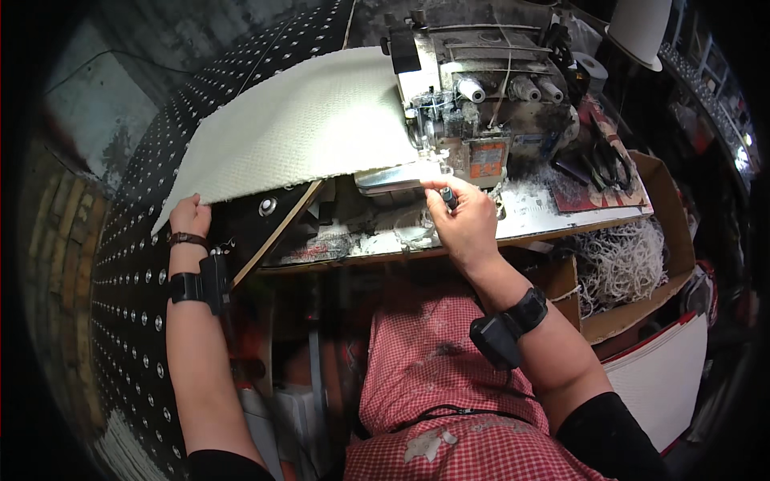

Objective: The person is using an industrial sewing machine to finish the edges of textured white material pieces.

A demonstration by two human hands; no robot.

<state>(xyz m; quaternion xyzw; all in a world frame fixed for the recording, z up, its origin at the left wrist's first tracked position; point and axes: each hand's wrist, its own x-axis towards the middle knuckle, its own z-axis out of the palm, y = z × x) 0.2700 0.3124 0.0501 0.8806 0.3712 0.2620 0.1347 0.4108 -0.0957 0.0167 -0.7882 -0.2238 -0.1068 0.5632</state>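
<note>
A large sheet of cream textured fabric (297,120) spreads from the overlock sewing machine (489,88) toward the left. My left hand (190,216) is closed on the fabric's near left corner. The fabric's right end lies by the machine's needle area, under a bright light. Just in front of that area, my right hand (468,220) is closed around a small dark cylindrical tool (450,197) with a bluish end. Most of this tool is hidden by the fingers, so its kind cannot be told. The fingertips are close to the machine's pale metal plate (397,176).
Lint covers the worktable (529,216). Scissors (609,164) lie on its right side. Below stands a cardboard box (682,216) of white thread scraps (618,264), with stacked white sheets (662,381) nearby. A black studded surface (144,240) runs along the left. A thread cone (640,28) stands at upper right.
</note>
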